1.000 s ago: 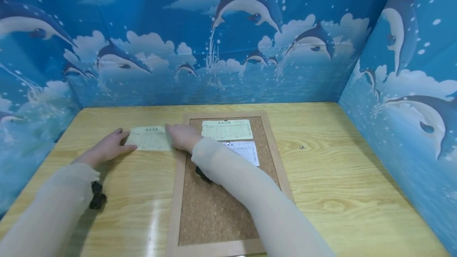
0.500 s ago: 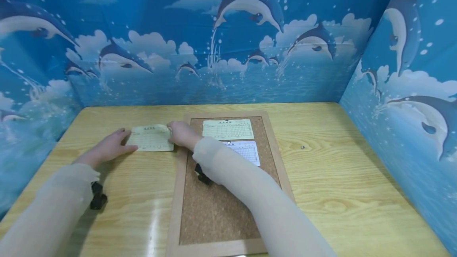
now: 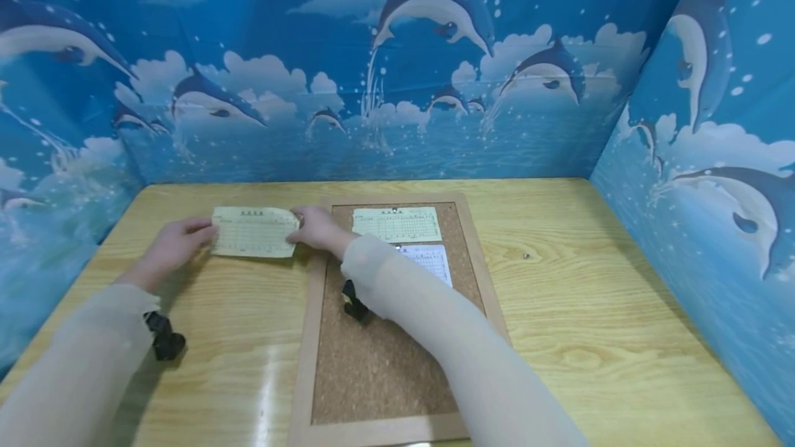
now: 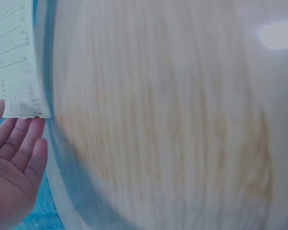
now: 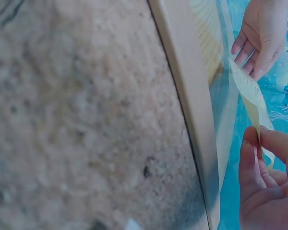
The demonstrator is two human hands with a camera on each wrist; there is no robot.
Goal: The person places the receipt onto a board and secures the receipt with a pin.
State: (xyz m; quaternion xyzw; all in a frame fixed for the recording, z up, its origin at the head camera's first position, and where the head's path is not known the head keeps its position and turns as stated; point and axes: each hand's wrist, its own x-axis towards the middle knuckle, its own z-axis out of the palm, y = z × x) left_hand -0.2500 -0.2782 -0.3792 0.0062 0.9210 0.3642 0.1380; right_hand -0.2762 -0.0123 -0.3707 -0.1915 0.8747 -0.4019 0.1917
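A pale yellow printed paper form [image 3: 253, 234] is lifted off the wood-grain table, left of the cork board [image 3: 373, 378]. My right hand [image 3: 318, 229] pinches its right edge between thumb and fingers; the right wrist view shows the paper form [image 5: 252, 96] bending upward from that grip. My left hand [image 3: 174, 248] holds the other end, thumb over the near face and fingers behind the edge, as the left hand [image 4: 14, 165] shows in its wrist view. On the board lie a yellow-green form [image 3: 397, 226] and a white form [image 3: 431, 262], the latter partly hidden by my right sleeve.
The board's wooden frame [image 3: 487, 281] borders the cork. A small metallic pin [image 3: 526, 256] sits on the table [image 3: 596, 309] right of the board. Dolphin-printed blue curtains [image 3: 397, 150] enclose the table at the back and sides.
The yellow form has come up off the table, its right end first, and shifted slightly left and upward. My left hand has gone from lying at its edge to holding it.
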